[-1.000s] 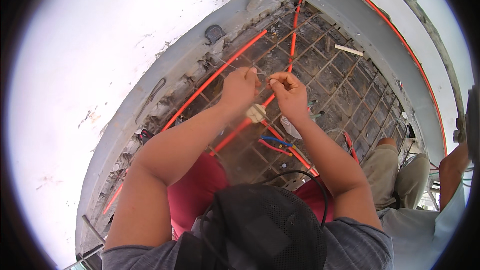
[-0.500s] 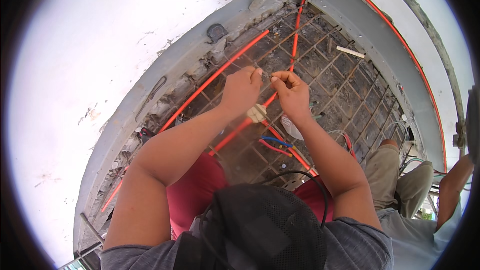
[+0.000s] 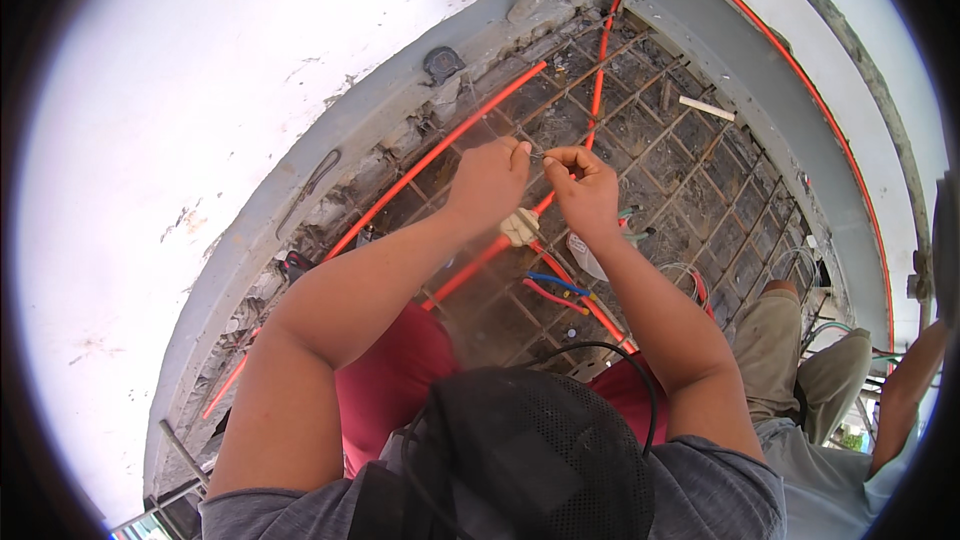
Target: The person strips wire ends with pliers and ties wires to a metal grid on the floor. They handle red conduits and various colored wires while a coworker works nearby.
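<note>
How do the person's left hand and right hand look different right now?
The left hand shows mostly its back, but the right hand shows its thumb and bent forefinger. The left hand's fingertips point rightward; the right hand's point leftward. Both are bare, with their fingertips close together at a thin wire.

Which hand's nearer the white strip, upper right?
Right. The right hand is below and left of the white strip in the picture, not touching it; the left hand is farther left.

- Thin wire [image 3: 537, 155] between left hand [image 3: 490, 182] and right hand [image 3: 585, 190]: too fine to trace.
- White object [image 3: 582, 256]: partly behind right forearm [image 3: 655, 310].
- Co-worker [image 3: 815, 470]: cut off, lower right.
</note>
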The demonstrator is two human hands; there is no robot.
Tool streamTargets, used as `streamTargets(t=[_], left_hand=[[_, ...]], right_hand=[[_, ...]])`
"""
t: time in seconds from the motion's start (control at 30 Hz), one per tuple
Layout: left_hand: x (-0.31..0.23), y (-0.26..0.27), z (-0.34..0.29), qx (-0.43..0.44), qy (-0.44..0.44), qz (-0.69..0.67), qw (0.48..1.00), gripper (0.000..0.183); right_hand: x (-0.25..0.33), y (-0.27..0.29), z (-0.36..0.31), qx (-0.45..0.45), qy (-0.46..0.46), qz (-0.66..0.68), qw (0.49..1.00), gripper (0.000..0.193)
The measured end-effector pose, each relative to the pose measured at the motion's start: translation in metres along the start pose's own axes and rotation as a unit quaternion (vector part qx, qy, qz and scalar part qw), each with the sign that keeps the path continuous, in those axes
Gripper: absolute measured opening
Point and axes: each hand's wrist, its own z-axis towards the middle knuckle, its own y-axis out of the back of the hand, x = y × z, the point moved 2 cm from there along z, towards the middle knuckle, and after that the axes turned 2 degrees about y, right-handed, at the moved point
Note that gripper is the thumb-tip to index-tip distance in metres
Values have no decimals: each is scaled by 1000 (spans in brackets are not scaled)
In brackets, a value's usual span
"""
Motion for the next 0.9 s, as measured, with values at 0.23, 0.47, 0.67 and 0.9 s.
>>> streamTargets(t=[0.23,0.47,0.67,0.9], left_hand=[[-3,2,-1,30,-24,6,999,42],[-11,12,-5,48,-11,-65,997,42],[-9,13,-5,59,43,-174,982,31],[9,10,1,40,60,-204,976,28]], right_hand=[[3,-5,-1,-6,-61,67,996,24],[18,-1,-2,11,-85,110,990,25],[27,-5,-6,22,-77,116,990,24],[35,-8,-10,59,-65,162,983,23]])
